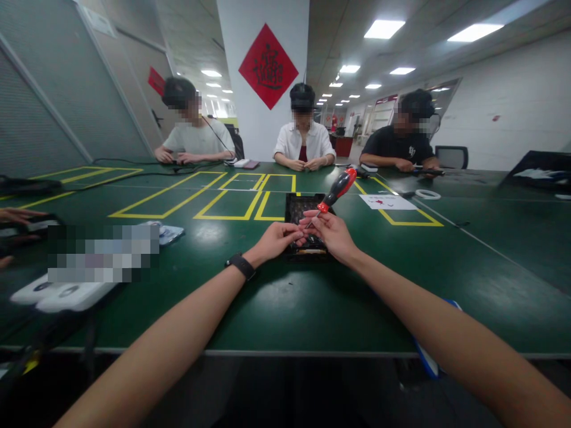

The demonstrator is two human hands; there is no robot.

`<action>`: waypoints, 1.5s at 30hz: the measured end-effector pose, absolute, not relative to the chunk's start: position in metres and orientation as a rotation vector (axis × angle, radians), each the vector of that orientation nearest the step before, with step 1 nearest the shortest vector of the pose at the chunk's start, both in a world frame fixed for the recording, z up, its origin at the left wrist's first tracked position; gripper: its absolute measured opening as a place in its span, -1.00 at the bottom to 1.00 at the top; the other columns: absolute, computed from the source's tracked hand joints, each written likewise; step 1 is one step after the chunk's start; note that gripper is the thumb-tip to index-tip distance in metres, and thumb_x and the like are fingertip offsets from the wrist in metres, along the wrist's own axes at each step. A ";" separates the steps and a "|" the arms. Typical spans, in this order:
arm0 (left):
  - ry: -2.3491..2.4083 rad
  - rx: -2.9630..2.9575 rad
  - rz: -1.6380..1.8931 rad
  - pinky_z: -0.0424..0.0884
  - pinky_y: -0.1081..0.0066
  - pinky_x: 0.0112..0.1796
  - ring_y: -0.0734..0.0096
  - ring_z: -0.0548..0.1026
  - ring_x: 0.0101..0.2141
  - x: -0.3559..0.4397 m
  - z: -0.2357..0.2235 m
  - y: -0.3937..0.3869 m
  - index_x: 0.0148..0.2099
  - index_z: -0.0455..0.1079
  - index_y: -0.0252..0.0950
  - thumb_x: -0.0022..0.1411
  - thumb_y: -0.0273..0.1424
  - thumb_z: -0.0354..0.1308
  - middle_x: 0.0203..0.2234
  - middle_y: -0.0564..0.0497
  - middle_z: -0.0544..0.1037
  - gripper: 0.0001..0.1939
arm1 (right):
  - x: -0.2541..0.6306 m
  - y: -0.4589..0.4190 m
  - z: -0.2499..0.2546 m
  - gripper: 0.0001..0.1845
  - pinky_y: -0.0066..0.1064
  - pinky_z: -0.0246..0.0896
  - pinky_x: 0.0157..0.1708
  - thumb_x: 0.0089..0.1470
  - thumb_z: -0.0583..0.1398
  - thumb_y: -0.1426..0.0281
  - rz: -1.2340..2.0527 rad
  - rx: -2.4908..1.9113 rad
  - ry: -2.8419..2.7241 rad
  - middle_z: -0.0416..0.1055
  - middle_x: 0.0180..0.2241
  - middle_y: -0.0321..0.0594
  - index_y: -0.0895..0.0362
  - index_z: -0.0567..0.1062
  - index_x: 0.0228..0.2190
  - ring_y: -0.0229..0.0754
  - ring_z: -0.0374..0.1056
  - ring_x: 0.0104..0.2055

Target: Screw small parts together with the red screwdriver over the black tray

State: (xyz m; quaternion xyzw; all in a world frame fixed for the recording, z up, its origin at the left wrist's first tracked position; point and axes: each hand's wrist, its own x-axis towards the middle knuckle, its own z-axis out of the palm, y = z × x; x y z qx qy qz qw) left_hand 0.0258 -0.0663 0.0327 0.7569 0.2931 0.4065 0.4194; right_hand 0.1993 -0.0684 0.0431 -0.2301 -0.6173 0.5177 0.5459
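A screwdriver (339, 189) with a black and red handle slants up to the right, its handle clear of my fingers. My right hand (333, 235) pinches it by the thin metal shaft just below the handle. My left hand (279, 239), with a dark band on the wrist, has its thumb and fingers pressed together near the lower end of the shaft. Whatever lies between those left fingertips is too small to make out. Under both hands sits a black tray (291, 205) on the green table, its contents dark and partly hidden by my fingers.
Yellow tape (223, 217) marks rectangles on the green table (250, 321). To the right lie a paper sheet (387, 202) and a white ring (427, 194). White devices (74, 297) stand at the left, near another person's hand (18, 215). Three people sit opposite.
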 end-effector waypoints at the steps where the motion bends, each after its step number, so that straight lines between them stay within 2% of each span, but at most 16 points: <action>1: 0.728 1.902 1.017 0.33 0.47 -0.35 0.50 0.41 -0.46 0.026 0.032 -0.066 -0.30 0.45 -0.44 0.13 -0.23 0.10 -0.47 -0.05 0.51 -0.68 | 0.200 -0.069 0.043 -0.68 -0.35 0.36 -0.21 -0.01 0.19 0.27 1.232 -0.538 -1.471 0.47 -0.31 -0.16 0.18 0.43 -0.21 -0.27 0.43 -0.32; 5: 0.747 1.968 1.026 0.31 0.47 -0.34 0.51 0.40 -0.44 0.027 0.031 -0.064 -0.29 0.45 -0.42 0.15 -0.24 0.08 -0.46 -0.02 0.50 -0.69 | 0.201 -0.069 0.043 -0.70 -0.33 0.38 -0.22 -0.07 0.24 0.28 1.194 -0.579 -1.444 0.49 -0.34 -0.16 0.19 0.46 -0.28 -0.23 0.44 -0.32; 10: 0.876 1.960 1.123 0.27 0.49 -0.39 0.53 0.37 -0.48 0.028 0.028 -0.063 -0.29 0.43 -0.40 0.03 -0.23 0.19 -0.46 0.01 0.50 -0.69 | 0.201 -0.070 0.044 -0.72 -0.37 0.40 -0.30 -0.13 0.27 0.28 1.153 -0.630 -1.405 0.50 -0.40 -0.18 0.20 0.46 -0.36 -0.23 0.45 -0.36; 19: 0.847 1.907 1.097 0.27 0.52 -0.45 0.59 0.34 -0.54 0.031 0.030 -0.065 -0.30 0.36 -0.39 -0.12 -0.25 0.31 -0.52 0.05 0.45 -0.63 | 0.199 -0.071 0.045 -0.70 -0.49 0.35 -0.50 -0.21 0.31 0.29 1.125 -0.665 -1.429 0.44 -0.51 -0.28 0.21 0.44 -0.41 -0.31 0.38 -0.48; 25: 0.823 1.942 1.047 0.30 0.50 -0.39 0.54 0.39 -0.48 0.030 0.030 -0.066 -0.29 0.39 -0.41 0.01 -0.24 0.21 -0.45 0.00 0.50 -0.69 | 0.198 -0.066 0.042 -0.66 -0.47 0.36 -0.48 -0.23 0.33 0.29 1.143 -0.664 -1.414 0.39 -0.52 -0.33 0.19 0.35 -0.43 -0.32 0.38 -0.49; 27: 0.807 1.968 1.012 0.31 0.48 -0.36 0.51 0.41 -0.44 0.030 0.031 -0.067 -0.28 0.40 -0.41 0.06 -0.25 0.16 -0.44 -0.01 0.50 -0.71 | 0.198 -0.065 0.042 -0.64 -0.44 0.38 -0.47 -0.20 0.31 0.27 1.147 -0.667 -1.399 0.40 -0.51 -0.32 0.17 0.32 -0.40 -0.30 0.39 -0.48; 30: 0.807 2.019 0.961 0.29 0.48 -0.37 0.50 0.40 -0.45 0.030 0.034 -0.069 -0.28 0.41 -0.42 0.12 -0.26 0.09 -0.46 -0.01 0.50 -0.71 | 0.198 -0.067 0.043 -0.61 -0.38 0.41 -0.42 -0.10 0.24 0.23 1.172 -0.632 -1.382 0.43 -0.47 -0.29 0.13 0.29 -0.25 -0.26 0.41 -0.43; 34: 0.841 2.093 0.977 0.28 0.47 -0.37 0.48 0.40 -0.44 0.029 0.036 -0.069 -0.28 0.42 -0.41 0.17 -0.28 0.03 -0.46 -0.02 0.50 -0.72 | 0.200 -0.072 0.046 -0.62 -0.28 0.40 -0.35 0.05 0.09 0.21 1.245 -0.474 -1.380 0.45 -0.31 -0.26 0.04 0.19 -0.09 -0.25 0.43 -0.37; 36: 0.857 2.118 0.997 0.29 0.46 -0.35 0.46 0.40 -0.42 0.029 0.034 -0.068 -0.28 0.42 -0.40 0.18 -0.27 0.02 -0.45 -0.02 0.50 -0.72 | 0.200 -0.073 0.045 -0.64 -0.25 0.40 -0.33 0.07 0.05 0.22 1.252 -0.429 -1.375 0.44 -0.29 -0.26 0.02 0.19 -0.09 -0.24 0.43 -0.34; 39: 0.906 2.144 1.083 0.28 0.45 -0.34 0.47 0.38 -0.42 0.029 0.031 -0.068 -0.26 0.41 -0.37 0.15 -0.26 0.06 -0.44 0.00 0.49 -0.73 | 0.200 -0.072 0.044 -0.68 -0.28 0.39 -0.33 0.08 0.06 0.20 1.218 -0.440 -1.357 0.44 -0.37 -0.28 0.04 0.20 -0.14 -0.23 0.43 -0.35; 45: 0.956 2.103 1.103 0.21 0.52 -0.47 0.57 0.26 -0.54 0.031 0.031 -0.071 -0.34 0.34 -0.36 0.00 -0.17 0.19 -0.56 0.10 0.38 -0.67 | 0.199 -0.071 0.045 -0.69 -0.40 0.37 -0.44 0.05 0.10 0.16 1.188 -0.477 -1.336 0.41 -0.48 -0.36 0.05 0.19 -0.24 -0.28 0.41 -0.45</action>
